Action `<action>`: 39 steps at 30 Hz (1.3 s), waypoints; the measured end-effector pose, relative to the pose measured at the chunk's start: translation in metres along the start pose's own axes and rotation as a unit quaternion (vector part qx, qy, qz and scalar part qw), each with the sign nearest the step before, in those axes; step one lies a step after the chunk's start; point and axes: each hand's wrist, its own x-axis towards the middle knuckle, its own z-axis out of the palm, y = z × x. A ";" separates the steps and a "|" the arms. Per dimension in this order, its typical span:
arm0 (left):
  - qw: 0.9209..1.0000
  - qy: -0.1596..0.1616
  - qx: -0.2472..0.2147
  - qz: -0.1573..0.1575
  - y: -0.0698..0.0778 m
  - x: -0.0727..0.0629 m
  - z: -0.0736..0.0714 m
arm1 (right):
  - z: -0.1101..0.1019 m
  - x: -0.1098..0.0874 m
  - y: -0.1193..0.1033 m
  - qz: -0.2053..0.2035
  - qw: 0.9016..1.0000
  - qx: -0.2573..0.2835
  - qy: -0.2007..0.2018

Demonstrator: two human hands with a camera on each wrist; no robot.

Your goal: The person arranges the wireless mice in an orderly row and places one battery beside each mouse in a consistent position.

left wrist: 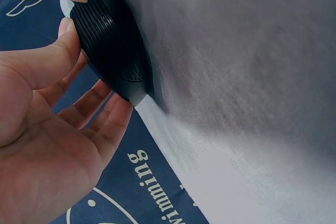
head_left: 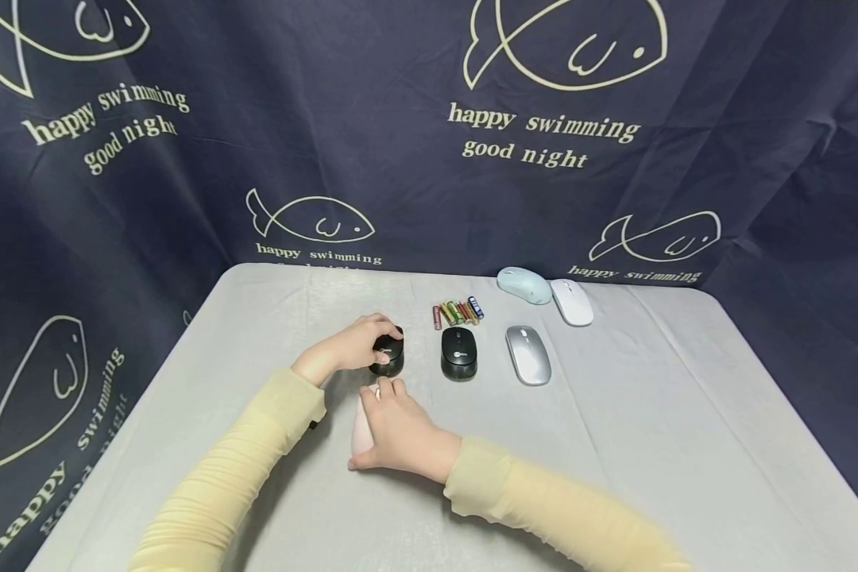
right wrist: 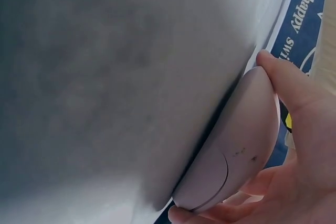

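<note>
In the head view my left hand [head_left: 350, 345] holds a black computer mouse [head_left: 388, 367] at the left of the table, fingers over its far end and thumb at its near side. The left wrist view shows the thumb and fingers around the ribbed side of that black mouse [left wrist: 113, 40]. Just nearer to me, my right hand [head_left: 409, 431] grips a pale pink mouse [head_left: 361, 431]. Thumb and fingertips clasp opposite ends of the pink mouse [right wrist: 239, 140] in the right wrist view, its underside close against the table. The palm hides part of it from above.
Right of the left hand stands a second black mouse [head_left: 459, 353], with several batteries [head_left: 457, 312] lying in a row behind it. A silver mouse [head_left: 528, 355] lies further right. Behind are a light blue mouse [head_left: 524, 285] and a white mouse [head_left: 573, 302], near the dark curtain [head_left: 415, 199].
</note>
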 end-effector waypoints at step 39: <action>1.000 0.006 0.005 0.015 0.001 -0.002 -0.001 | -0.057 -0.014 0.026 0.007 0.996 0.070 -0.062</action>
